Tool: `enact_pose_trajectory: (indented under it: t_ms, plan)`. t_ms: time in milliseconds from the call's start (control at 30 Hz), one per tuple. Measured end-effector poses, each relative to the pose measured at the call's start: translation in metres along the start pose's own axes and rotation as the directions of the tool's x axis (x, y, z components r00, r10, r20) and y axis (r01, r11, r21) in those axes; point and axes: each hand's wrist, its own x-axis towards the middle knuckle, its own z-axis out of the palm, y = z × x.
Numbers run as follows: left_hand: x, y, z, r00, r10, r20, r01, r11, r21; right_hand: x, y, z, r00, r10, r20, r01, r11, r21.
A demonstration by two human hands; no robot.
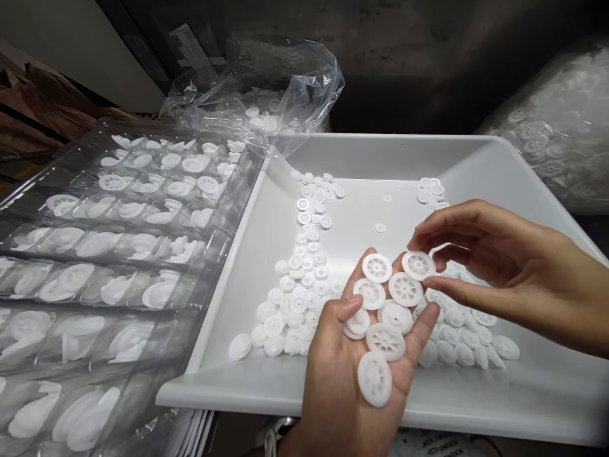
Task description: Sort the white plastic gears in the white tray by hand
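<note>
My left hand (342, 381) is palm up over the front of a white tray (247, 384), cupped under several white plastic gears (385, 341) with spoked centres. My right hand (504, 266) comes in from the right, its thumb and fingertips closed on the edge of one white gear (419, 265) at the top of that group. Inside the tray lie two heaps of similar parts: a long pile of gears (295, 304) on the left and another pile (457, 336) on the right, partly hidden behind my hands.
Left of the tray is a clear compartment tray (98, 244) filled with white plastic pieces. An open clear bag (304, 89) with more pieces stands behind. A large full bag (561, 120) bulges at the right rear. A few loose gears (379, 228) lie mid-tray.
</note>
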Motion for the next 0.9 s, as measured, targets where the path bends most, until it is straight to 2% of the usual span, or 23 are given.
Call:
enact_pose_trajectory:
  t_ms: [467, 700, 800, 900]
  plan:
    - [0.0, 0.003, -0.004, 0.999, -0.026, 0.033, 0.026, 1.0, -0.013, 0.001, 0.003, -0.001, 1.0, 0.003, 0.023, -0.005, 0.995, 0.103]
    - [0.0, 0.005, -0.006, 0.993, -0.04, 0.108, 0.042, 0.999, -0.02, 0.001, 0.005, -0.002, 0.999, 0.008, 0.038, -0.014, 0.987, 0.161]
    - [0.0, 0.004, -0.005, 0.995, -0.035, 0.089, 0.038, 0.999, -0.035, -0.002, 0.004, -0.003, 1.0, -0.022, 0.002, 0.022, 0.995, 0.097]
    - [-0.001, 0.004, -0.005, 0.998, -0.019, 0.065, 0.022, 0.999, -0.036, -0.005, -0.005, -0.004, 0.997, -0.077, 0.003, 0.077, 0.995, -0.061]
